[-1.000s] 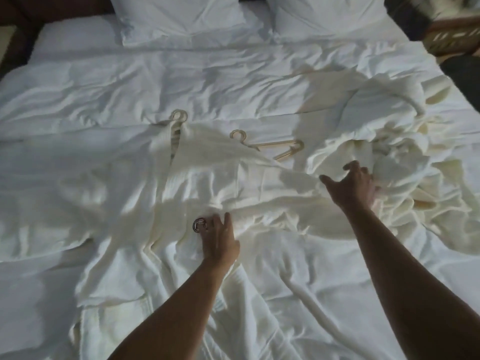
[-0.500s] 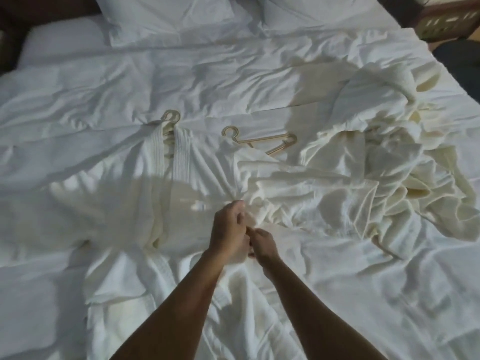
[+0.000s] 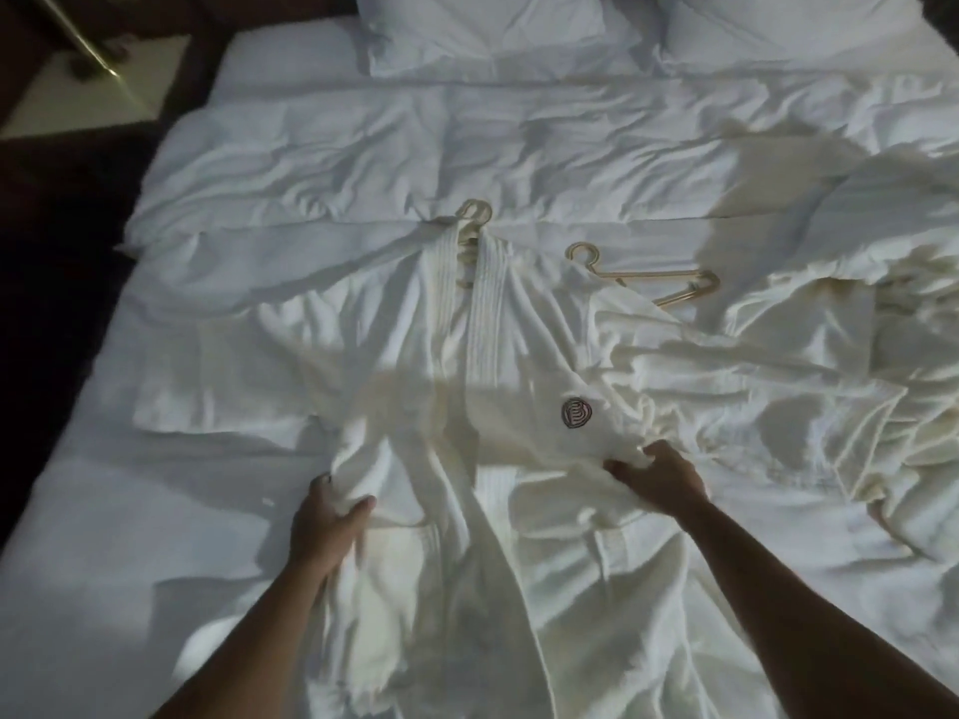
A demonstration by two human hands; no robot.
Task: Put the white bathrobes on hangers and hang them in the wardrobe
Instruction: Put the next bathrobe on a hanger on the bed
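Note:
A white bathrobe [image 3: 524,365] lies front-up on the bed, its collar around a gold hanger whose hook [image 3: 475,211] pokes out at the top. A round dark emblem [image 3: 577,412] shows on its chest. My left hand [image 3: 332,526] grips the robe's left front panel at waist height. My right hand [image 3: 659,472] grips the right panel just below the emblem. A second gold hanger [image 3: 648,280] lies bare on the duvet to the right of the collar. A second bathrobe [image 3: 840,365] sits crumpled at the right side.
The bed [image 3: 322,163] has a rumpled white duvet and two pillows [image 3: 493,28] at the head. A bedside surface [image 3: 88,90] stands at the upper left, with dark floor along the bed's left edge.
My hands were together at the robe's middle and have moved apart, each pulling a front panel outward. The robe front now lies flatter and the emblem shows.

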